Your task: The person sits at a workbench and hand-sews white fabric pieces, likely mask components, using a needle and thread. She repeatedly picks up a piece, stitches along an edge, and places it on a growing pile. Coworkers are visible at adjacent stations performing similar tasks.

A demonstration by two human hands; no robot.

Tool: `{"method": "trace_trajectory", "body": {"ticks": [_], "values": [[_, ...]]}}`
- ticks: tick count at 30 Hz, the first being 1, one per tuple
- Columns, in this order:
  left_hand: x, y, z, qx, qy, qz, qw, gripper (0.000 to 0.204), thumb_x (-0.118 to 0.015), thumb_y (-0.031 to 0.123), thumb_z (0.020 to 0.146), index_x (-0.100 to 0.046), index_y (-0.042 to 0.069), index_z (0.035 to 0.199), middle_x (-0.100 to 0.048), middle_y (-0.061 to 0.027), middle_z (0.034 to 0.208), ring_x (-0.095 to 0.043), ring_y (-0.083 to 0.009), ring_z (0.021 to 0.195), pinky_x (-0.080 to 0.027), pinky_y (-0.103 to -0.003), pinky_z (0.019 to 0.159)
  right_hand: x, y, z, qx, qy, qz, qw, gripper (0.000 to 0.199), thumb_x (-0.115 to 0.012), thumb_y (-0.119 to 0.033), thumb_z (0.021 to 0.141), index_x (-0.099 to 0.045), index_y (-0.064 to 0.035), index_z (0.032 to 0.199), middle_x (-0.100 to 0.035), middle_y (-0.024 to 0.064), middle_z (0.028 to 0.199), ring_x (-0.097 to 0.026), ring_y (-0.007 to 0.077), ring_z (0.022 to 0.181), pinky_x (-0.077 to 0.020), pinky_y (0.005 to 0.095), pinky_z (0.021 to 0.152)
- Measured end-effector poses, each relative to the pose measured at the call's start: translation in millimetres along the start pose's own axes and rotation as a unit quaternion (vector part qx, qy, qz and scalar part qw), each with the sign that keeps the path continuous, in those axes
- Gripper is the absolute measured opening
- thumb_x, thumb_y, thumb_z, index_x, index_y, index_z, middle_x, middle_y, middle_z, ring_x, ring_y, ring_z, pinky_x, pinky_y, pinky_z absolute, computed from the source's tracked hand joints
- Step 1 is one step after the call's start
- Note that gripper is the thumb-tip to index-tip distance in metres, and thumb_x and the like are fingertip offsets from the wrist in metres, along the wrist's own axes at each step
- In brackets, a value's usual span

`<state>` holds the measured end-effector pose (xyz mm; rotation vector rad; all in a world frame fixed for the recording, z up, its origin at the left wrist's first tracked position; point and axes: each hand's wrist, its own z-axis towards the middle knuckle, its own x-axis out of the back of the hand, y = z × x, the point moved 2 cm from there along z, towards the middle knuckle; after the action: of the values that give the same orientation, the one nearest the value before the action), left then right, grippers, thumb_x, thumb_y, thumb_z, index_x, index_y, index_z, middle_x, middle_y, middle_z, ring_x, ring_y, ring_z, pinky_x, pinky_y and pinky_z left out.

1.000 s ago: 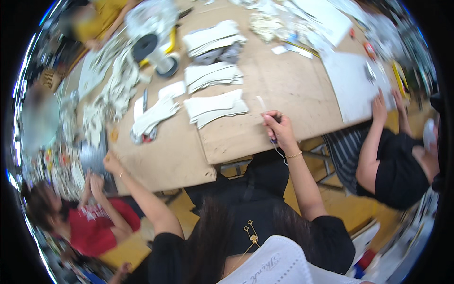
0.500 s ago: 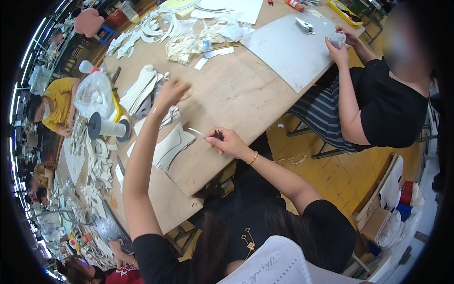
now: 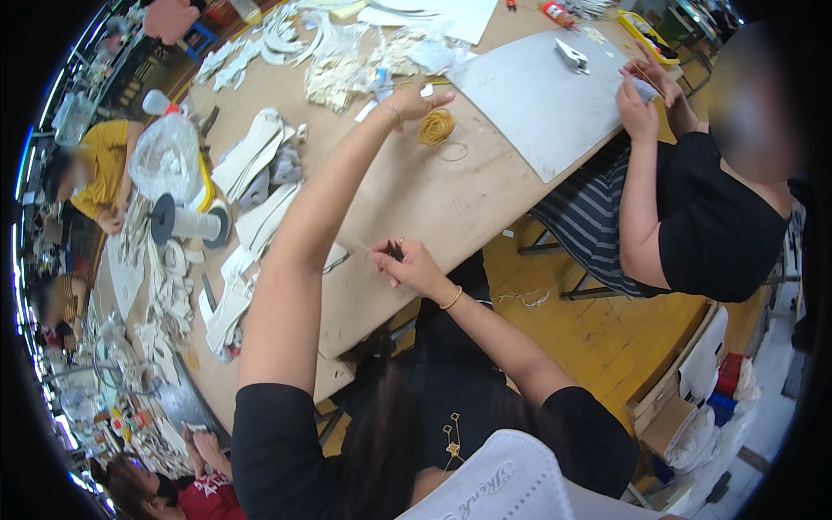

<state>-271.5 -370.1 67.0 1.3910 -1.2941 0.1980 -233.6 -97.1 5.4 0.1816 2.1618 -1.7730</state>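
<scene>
The right hand (image 3: 411, 267) is gripping a small dark tool (image 3: 395, 250), while the left hand (image 3: 418, 105), spread and seemingly empty, is hovering beside a yellow coil (image 3: 436, 127) over the table (image 3: 485, 192), apparently placing it, which calls for drawing clear next.

With the view's middle as the clock's centre, we count the wearer's left hand (image 3: 420, 103) at twelve o'clock and right hand (image 3: 406, 264) near the centre, two in all, with one dark object (image 3: 396, 250) in the latter, plus one ball of yellow string (image 3: 436, 126) just past twelve. We also find one grey board (image 3: 542, 108) and one red bottle (image 3: 555, 14) at one, one spool (image 3: 195, 227) at nine, one clear bag (image 3: 165, 160) at ten, and at least four other people (image 3: 700, 221).
</scene>
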Motion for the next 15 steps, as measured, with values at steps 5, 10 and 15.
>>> {"method": "trace_trajectory", "body": {"ticks": [5, 10, 15], "values": [[66.9, -10.9, -59.2, -0.038, 0.036, -0.022, 0.998, 0.099, -0.054, 0.081, 0.086, -0.047, 0.003, 0.146, -0.064, -0.0182, 0.127, -0.063, -0.0262, 0.111, -0.054, -0.039, 0.088, -0.4, 3.0, 0.9, 0.015, 0.006, 0.047, 0.999, 0.015, -0.067, -0.016, 0.099, -0.065, -0.0017, 0.099, -0.061, -0.0003, 0.077, -0.05, 0.0019, 0.052, -0.0394, 0.0188, 0.047], [114.4, -75.0, -191.8, -0.065, 0.03, -0.12, 0.99, 0.061, -0.062, 0.053, 0.097, -0.061, 0.004, 0.133, -0.068, -0.0058, 0.108, -0.063, -0.017, 0.096, -0.052, -0.032, 0.084, 7.8, 4.0, -0.1, -0.041, 0.028, 0.022, 0.999, 0.016, -0.069, -0.021, 0.098, -0.067, -0.0044, 0.097, -0.064, -0.0002, 0.079, -0.054, 0.0029, 0.053, -0.0365, 0.0182, 0.044], [71.1, -162.9, -305.3, -0.017, 0.159, 0.027, 0.987, 0.031, -0.074, 0.025, 0.091, -0.072, 0.002, 0.111, -0.072, -0.0126, 0.099, -0.066, -0.0211, 0.089, -0.052, -0.033, 0.079, 8.5, 2.2, 2.1, 0.036, 0.027, 0.063, 0.997, 0.017, -0.07, -0.02, 0.098, -0.068, -0.0038, 0.098, -0.067, 0.0017, 0.082, -0.058, 0.0046, 0.056, -0.0364, 0.0176, 0.042]]}}
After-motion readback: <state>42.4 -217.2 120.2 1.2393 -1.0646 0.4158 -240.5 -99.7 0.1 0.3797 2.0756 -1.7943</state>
